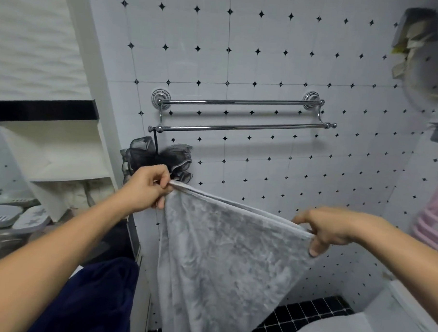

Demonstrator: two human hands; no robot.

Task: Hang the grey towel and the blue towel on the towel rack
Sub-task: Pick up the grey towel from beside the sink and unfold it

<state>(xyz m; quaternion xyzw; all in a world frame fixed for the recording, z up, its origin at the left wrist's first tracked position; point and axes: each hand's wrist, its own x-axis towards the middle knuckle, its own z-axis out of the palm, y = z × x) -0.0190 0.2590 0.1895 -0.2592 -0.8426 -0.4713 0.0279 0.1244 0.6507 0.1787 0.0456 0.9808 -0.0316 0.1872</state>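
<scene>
I hold the grey towel (223, 261) spread out in front of me, hanging down from its top edge. My left hand (146, 187) pinches the upper left corner and my right hand (328, 228) grips the upper right corner. The chrome towel rack (239, 128) with two bars is fixed to the tiled wall above the towel, and both bars are bare. The dark blue towel (99, 296) lies bunched at the lower left, under my left forearm.
A black mesh bath sponge (158, 158) hangs from the rack's left end, just behind my left hand. Soap dishes (12, 217) sit on a shelf at the left. A white toilet (331, 331) is at lower right, and pink items (434, 220) hang at the right edge.
</scene>
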